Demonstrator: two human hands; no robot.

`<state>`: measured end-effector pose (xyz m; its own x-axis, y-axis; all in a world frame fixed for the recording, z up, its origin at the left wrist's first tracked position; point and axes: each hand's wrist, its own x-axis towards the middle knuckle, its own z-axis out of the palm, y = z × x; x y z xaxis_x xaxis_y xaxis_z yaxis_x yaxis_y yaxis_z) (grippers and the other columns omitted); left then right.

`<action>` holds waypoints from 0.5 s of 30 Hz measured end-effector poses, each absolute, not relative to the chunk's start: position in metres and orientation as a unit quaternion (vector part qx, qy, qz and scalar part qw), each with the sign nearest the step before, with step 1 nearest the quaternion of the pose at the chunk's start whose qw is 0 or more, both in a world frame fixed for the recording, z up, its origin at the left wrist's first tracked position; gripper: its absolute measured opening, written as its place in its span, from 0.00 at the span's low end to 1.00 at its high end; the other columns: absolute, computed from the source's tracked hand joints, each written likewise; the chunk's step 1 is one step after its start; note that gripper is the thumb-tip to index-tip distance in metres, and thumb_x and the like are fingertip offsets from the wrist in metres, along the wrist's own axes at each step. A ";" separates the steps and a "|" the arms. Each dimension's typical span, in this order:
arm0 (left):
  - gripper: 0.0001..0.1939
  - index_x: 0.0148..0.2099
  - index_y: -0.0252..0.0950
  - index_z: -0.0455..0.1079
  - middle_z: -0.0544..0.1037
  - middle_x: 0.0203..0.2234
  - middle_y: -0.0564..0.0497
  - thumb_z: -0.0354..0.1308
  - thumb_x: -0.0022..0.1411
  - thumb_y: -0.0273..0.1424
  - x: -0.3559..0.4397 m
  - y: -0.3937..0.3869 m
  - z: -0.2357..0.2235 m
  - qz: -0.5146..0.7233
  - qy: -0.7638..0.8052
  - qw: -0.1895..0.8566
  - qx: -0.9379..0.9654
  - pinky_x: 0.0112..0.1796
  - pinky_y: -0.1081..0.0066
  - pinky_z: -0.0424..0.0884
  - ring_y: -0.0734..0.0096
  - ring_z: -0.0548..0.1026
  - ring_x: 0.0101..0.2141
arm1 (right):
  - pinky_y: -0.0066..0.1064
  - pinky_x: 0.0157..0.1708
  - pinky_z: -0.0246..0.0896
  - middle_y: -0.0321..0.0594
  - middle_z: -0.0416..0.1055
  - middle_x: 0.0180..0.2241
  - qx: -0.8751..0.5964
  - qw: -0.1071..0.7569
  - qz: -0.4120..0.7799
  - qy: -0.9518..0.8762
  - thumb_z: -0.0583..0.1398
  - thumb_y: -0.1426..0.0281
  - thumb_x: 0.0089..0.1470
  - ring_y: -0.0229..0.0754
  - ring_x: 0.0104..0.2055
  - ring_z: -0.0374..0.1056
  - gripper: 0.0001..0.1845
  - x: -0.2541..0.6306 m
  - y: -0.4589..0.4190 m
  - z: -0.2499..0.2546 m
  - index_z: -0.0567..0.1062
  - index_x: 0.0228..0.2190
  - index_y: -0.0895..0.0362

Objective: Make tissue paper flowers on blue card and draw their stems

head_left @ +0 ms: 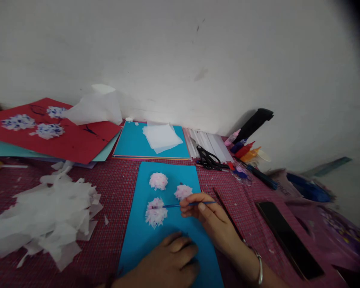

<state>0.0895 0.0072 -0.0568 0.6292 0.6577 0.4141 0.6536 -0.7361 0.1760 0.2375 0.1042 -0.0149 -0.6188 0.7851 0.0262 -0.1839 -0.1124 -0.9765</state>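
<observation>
My right hand [213, 218] is closed around a thin blue paintbrush [171, 206], held nearly level and pointing left. The brush's tip meets the lower-left white-and-pink tissue paper flower [157, 218]. Two more such flowers, an upper one [158, 181] and a right one [183, 192], sit on the same blue paper sheet [132, 240]. Low on that sheet rests my left hand [171, 260], with loosely bent fingers slightly apart and nothing visible in them.
Left lies a heap of white tissue pieces [51, 212]; behind it, a red sheet [75, 142] bears blue-spotted flowers. White squares [162, 138] lie on blue paper at the back. Scissors [208, 157], paint tubes [244, 150] and a phone [288, 238] are at right.
</observation>
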 end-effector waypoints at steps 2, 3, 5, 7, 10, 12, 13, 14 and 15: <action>0.08 0.40 0.40 0.70 0.75 0.45 0.56 0.53 0.67 0.37 0.089 0.007 -0.057 0.231 0.364 0.007 0.902 0.50 0.65 0.61 0.68 0.70 0.46 | 0.38 0.44 0.67 0.42 0.74 0.42 -0.268 0.356 0.701 -0.556 0.55 0.65 0.62 0.44 0.42 0.71 0.11 0.240 0.106 -0.013 0.77 0.41 0.53; 0.08 0.40 0.41 0.70 0.75 0.45 0.57 0.53 0.67 0.37 0.089 0.007 -0.057 0.232 0.365 0.008 0.902 0.51 0.65 0.61 0.68 0.70 0.46 | 0.38 0.44 0.67 0.42 0.75 0.41 -0.270 0.366 0.705 -0.544 0.56 0.65 0.61 0.44 0.41 0.71 0.11 0.242 0.107 -0.011 0.77 0.40 0.53; 0.08 0.40 0.41 0.69 0.75 0.46 0.57 0.52 0.67 0.37 0.088 0.006 -0.057 0.235 0.366 0.005 0.900 0.51 0.65 0.60 0.68 0.69 0.46 | 0.37 0.42 0.67 0.42 0.76 0.38 -0.272 0.387 0.713 -0.518 0.56 0.65 0.60 0.43 0.38 0.72 0.10 0.244 0.111 -0.007 0.77 0.39 0.53; 0.08 0.41 0.41 0.69 0.75 0.46 0.57 0.52 0.67 0.37 0.088 0.006 -0.056 0.232 0.365 0.003 0.902 0.51 0.65 0.60 0.68 0.70 0.46 | 0.35 0.40 0.66 0.41 0.76 0.36 -0.271 0.401 0.719 -0.499 0.56 0.66 0.60 0.42 0.36 0.71 0.10 0.246 0.113 -0.005 0.76 0.38 0.53; 0.08 0.41 0.40 0.70 0.75 0.45 0.57 0.52 0.67 0.37 0.088 0.006 -0.055 0.234 0.364 0.000 0.901 0.51 0.65 0.60 0.68 0.70 0.45 | 0.34 0.38 0.65 0.40 0.76 0.34 -0.271 0.403 0.719 -0.497 0.56 0.67 0.61 0.41 0.34 0.71 0.10 0.248 0.116 -0.006 0.76 0.38 0.53; 0.07 0.41 0.40 0.70 0.75 0.44 0.57 0.53 0.66 0.36 0.088 0.006 -0.055 0.235 0.363 -0.002 0.901 0.51 0.65 0.60 0.68 0.70 0.45 | 0.34 0.38 0.65 0.40 0.76 0.35 -0.276 0.398 0.711 -0.510 0.55 0.67 0.61 0.41 0.35 0.71 0.10 0.248 0.116 -0.009 0.76 0.38 0.54; 0.07 0.41 0.40 0.70 0.75 0.44 0.57 0.53 0.66 0.36 0.089 0.006 -0.055 0.237 0.363 -0.004 0.901 0.50 0.65 0.60 0.68 0.70 0.45 | 0.35 0.38 0.65 0.40 0.76 0.35 -0.279 0.393 0.705 -0.521 0.55 0.67 0.61 0.42 0.35 0.70 0.10 0.248 0.116 -0.010 0.76 0.38 0.54; 0.07 0.41 0.40 0.70 0.75 0.45 0.57 0.54 0.66 0.37 0.089 0.006 -0.056 0.238 0.364 -0.003 0.900 0.51 0.66 0.60 0.68 0.70 0.45 | 0.35 0.39 0.65 0.40 0.75 0.35 -0.283 0.389 0.698 -0.531 0.55 0.67 0.61 0.42 0.35 0.70 0.10 0.248 0.115 -0.011 0.76 0.38 0.54; 0.07 0.41 0.40 0.70 0.75 0.45 0.57 0.54 0.66 0.37 0.089 0.006 -0.056 0.240 0.363 -0.003 0.900 0.51 0.66 0.60 0.68 0.69 0.46 | 0.35 0.39 0.65 0.40 0.75 0.36 -0.287 0.385 0.691 -0.540 0.54 0.67 0.61 0.42 0.35 0.70 0.10 0.249 0.115 -0.012 0.76 0.38 0.54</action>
